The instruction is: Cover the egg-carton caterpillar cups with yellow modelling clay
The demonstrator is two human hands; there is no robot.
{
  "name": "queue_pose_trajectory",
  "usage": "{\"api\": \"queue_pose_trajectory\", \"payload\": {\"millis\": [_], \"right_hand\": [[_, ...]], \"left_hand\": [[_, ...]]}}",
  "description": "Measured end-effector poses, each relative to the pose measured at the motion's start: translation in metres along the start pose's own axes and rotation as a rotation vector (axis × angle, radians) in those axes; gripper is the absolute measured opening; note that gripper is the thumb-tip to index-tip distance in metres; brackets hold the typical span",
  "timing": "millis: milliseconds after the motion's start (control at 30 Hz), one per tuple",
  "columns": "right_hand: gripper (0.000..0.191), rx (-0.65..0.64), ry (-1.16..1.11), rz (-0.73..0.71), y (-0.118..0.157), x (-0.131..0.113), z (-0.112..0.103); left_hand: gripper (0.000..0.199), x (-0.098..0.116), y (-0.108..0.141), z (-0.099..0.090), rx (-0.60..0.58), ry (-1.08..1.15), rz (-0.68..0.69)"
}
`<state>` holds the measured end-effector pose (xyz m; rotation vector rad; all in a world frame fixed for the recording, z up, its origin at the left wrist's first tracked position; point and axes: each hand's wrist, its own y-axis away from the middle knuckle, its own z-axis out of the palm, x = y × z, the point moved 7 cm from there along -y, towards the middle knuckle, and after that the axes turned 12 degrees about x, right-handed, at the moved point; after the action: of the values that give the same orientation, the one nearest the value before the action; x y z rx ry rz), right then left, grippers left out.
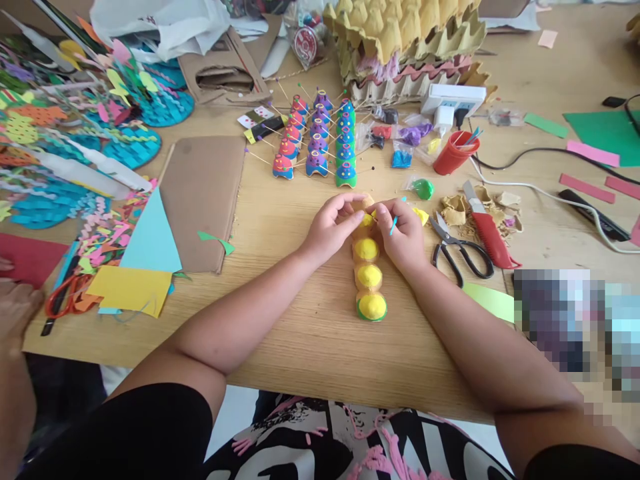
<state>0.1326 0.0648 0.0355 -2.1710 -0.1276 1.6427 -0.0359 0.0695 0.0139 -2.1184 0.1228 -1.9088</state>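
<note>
Head view, knife point(486, 230), scissors point(449, 239) near right hand point(404, 237)

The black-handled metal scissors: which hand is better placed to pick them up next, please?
Probably the right hand: the scissors lie on its outer side, while the left hand is farther away.

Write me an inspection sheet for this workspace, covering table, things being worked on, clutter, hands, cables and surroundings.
Surface: pale wooden table, crowded toward the far edge and both sides.
Job's things: yellow-topped strip of cups, green along its near end; three decorated rows stand beyond it.
Clutter: scissors, red-handled knife, carton scraps, paper offcuts.
Hands: left hand holds the strip's far end; right hand, also there, holds a thin blue stick.
Cables: white cable and black cable cross the right side.
Surroundings: another person's hand at the left edge.
</note>
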Motion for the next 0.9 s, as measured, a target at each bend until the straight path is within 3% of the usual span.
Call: {"api": "queue_pose_trajectory", "payload": {"millis": [133,467,900], "right_hand": [[0.065,0.015,0.0,-0.009,-0.0004,0.0026,-0.001],[0.067,0.013,-0.009,-0.015,-0.0012,0.0002,0.0022],[0.068,0.018,-0.021,0.013,-0.002,0.0041,0.0008]], "left_hand": [[0.02,-0.0061,-0.0006,-0.0038,0.069,0.061,-0.012],[0.028,0.0015,-0.0009,0.0041,0.092,-0.2,0.122],[0.043,-0.0031,0.0002,0.0014,0.027,-0.209,0.125]]}}
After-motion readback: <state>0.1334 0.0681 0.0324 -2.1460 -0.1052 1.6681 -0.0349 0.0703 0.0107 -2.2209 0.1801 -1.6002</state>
